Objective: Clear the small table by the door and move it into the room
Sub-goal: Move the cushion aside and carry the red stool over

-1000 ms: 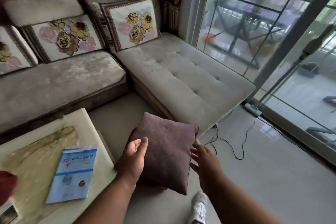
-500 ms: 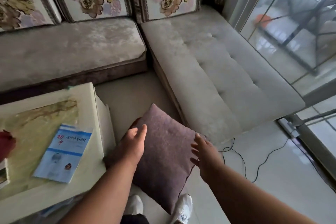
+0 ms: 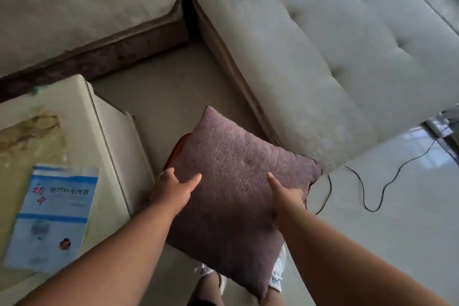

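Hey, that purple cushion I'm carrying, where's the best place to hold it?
Keep to the two side edges of the purple cushion, left hand from the left and right hand from the right, roughly where they are now. It is broad, soft and tilted corner-down, so opposing grips probably stop it sagging or swinging.

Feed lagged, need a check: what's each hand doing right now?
Left hand: holding the purple cushion at its left edge.
Right hand: holding the same cushion at its right side.
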